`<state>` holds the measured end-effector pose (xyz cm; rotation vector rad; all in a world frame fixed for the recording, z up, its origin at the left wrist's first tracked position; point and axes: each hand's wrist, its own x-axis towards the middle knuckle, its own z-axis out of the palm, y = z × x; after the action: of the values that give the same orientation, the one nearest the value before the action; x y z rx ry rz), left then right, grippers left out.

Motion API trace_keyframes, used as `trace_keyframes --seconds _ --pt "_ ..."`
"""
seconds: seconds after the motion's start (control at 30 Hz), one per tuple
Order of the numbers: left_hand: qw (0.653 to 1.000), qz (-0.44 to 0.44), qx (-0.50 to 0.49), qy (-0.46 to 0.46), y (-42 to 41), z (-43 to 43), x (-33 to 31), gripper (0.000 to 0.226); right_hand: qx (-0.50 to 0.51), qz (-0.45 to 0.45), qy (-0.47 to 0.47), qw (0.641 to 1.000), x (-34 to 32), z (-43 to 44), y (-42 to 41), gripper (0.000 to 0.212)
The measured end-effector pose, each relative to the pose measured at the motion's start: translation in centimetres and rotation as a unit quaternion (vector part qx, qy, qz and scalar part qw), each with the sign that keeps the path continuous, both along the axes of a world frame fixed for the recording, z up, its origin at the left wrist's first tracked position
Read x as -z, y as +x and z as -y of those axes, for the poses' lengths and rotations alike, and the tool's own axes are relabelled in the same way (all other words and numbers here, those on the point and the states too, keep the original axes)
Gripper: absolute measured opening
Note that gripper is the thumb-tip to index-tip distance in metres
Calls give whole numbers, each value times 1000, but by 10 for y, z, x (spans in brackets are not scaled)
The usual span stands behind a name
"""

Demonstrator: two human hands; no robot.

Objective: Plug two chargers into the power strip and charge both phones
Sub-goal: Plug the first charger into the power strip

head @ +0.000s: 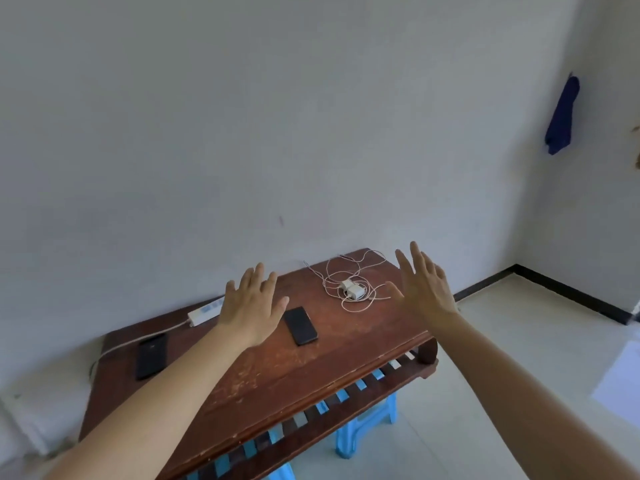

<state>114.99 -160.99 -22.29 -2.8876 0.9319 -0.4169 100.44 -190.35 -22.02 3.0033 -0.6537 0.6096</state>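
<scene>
Your left hand (252,306) and right hand (424,285) hover spread and empty over the table (277,368). Two phones lie there, one (300,326) at centre, one (151,355) at nine o'clock; one power strip (205,311) at eleven; two chargers (352,289) amid tangled cables at one

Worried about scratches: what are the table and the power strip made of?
Table: looks like dark reddish wood, varnish worn, with pale scuffs along the front edge. Power strip: apparently white plastic, smooth, with bluish sockets.
</scene>
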Motion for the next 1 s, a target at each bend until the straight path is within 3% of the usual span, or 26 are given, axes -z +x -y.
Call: trace_keyframes --seconds 0.27,0.57,0.77,1.0 --pt "999 -32 -26 -16 135 79 66 72 -60 -97 -5 993 63 85 157 70" --pt "985 -172 -6 8 266 209 133 69 -56 -192 13 980 125 190 267 75" --pt "966 -258 -6 32 290 281 205 67 -53 -253 93 961 185 249 310 75" --pt "915 -387 -92 72 279 322 288 67 -140 -302 228 915 255 276 370 71"
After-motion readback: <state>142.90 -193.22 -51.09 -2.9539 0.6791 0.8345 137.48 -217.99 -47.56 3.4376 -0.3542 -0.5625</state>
